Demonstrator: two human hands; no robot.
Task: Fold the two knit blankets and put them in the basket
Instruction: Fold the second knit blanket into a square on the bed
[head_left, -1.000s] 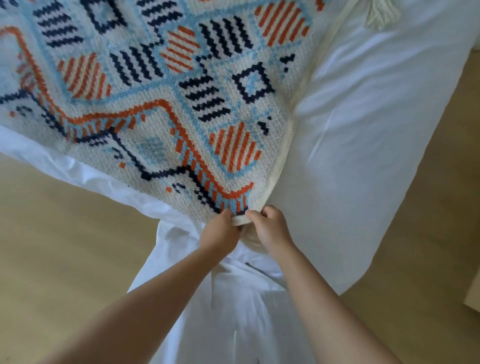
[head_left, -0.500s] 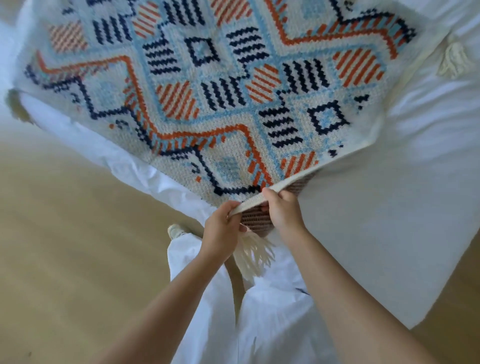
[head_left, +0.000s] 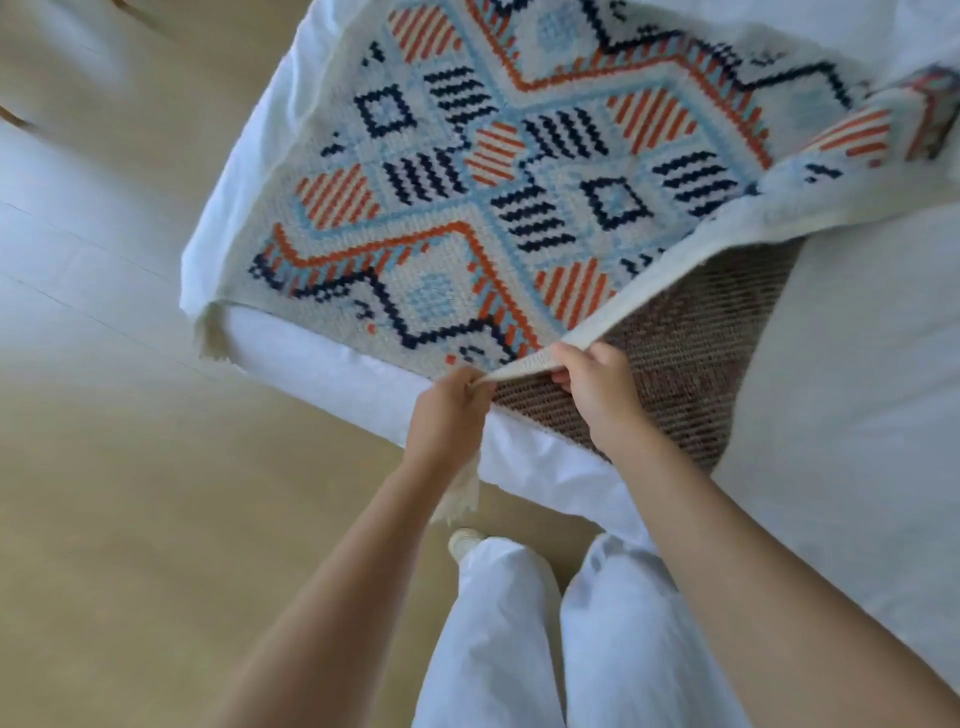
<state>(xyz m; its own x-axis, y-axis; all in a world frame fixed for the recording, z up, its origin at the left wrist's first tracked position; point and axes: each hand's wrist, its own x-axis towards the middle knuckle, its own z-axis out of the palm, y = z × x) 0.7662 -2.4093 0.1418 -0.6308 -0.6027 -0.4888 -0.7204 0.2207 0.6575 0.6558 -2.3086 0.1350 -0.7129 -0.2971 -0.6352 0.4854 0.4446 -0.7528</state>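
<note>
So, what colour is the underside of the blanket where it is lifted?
Brownish with fine pale stripes, on the blanket; seen in the head view.

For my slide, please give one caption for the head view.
Both hands, left and right, pinch the blanket corner and lift it off the bed.

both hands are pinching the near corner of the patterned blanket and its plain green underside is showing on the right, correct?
Not quite: the underside is not plain green. The head view shows it as a brownish, finely striped weave. The rest holds: the left hand and right hand pinch the near corner of the patterned blanket, lifted off the white bed.
</note>
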